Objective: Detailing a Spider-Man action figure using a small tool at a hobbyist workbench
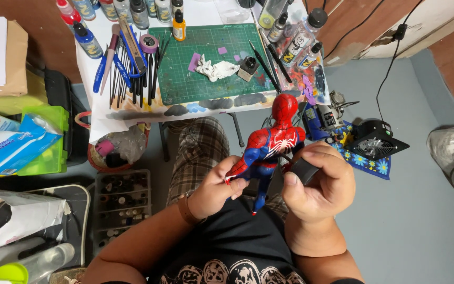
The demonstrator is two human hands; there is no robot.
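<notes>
A red and blue plastic superhero figure point(269, 147) stands upright above the person's lap, in front of the table point(132, 113). The left hand point(214, 192) pinches its outstretched arm, grip closed on it. The right hand point(319, 184) is curled, grip closed round a small black object point(303, 171) beside the figure's waist. A green cutting mat point(206, 79) lies on the table.

A red and blue action figure point(269, 144) with a white spider emblem on its back is held upright in mid-air, near the bench's near edge, its head farthest away. A small black object point(304, 169) is gripped just right of it.
</notes>
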